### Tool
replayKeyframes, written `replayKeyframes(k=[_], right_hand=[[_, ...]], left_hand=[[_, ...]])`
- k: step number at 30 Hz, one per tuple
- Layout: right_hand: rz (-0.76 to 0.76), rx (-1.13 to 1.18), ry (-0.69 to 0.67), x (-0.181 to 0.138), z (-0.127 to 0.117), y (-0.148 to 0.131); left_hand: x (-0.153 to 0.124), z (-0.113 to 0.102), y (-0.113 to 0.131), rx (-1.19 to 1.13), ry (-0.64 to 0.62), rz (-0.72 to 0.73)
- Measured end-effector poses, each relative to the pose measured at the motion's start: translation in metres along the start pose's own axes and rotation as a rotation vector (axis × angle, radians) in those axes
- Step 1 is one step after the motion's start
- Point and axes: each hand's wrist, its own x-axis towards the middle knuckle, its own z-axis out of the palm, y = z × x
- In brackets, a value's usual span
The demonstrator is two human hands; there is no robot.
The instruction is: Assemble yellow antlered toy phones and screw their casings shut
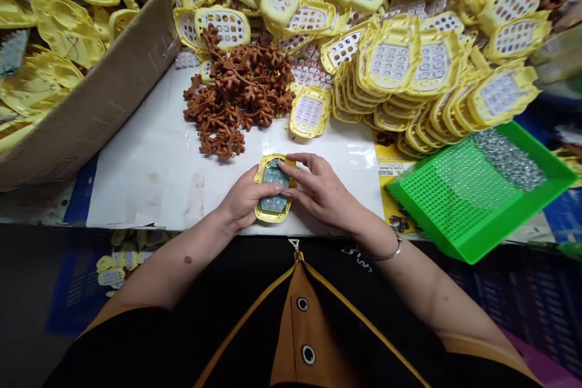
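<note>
My left hand (245,195) is closed around the left side of a yellow plastic toy-phone casing (271,216), its thumb lying across the green circuit board (271,201) inside. The casing is held just above the table's front edge, open side up. From the right, my right hand (316,187) grips the same casing, fingers at its top and right edge and the thumb near the board. A dark round part with wires shows at the top of the casing, partly covered by my fingers. Just beyond lies another yellow casing (310,112) with a white keypad in it.
Brown plastic branch-like parts (240,94) are heaped behind my hands. Yellow casings (391,63) stand stacked to the right, with more piled at the back. A green basket (436,206) holds small metal screws (509,160). At left, a cardboard box (91,91) holds yellow shells.
</note>
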Motion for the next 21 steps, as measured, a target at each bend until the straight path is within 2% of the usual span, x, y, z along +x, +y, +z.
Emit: replayKeyframes(k=[16,18,21], right_hand=[[-0.015,-0.032,0.030,0.000,0.012,0.001],[-0.041,-0.069,0.081,-0.003,0.004,-0.002],[-0.065,-0.217,0.289,-0.027,-0.028,-0.014]], left_hand=[[-0.001,0.000,0.002,0.067,0.050,0.025],[-0.003,0.002,0.004,0.115,0.043,0.029],[-0.001,0.011,0.010,0.199,-0.001,-0.006]])
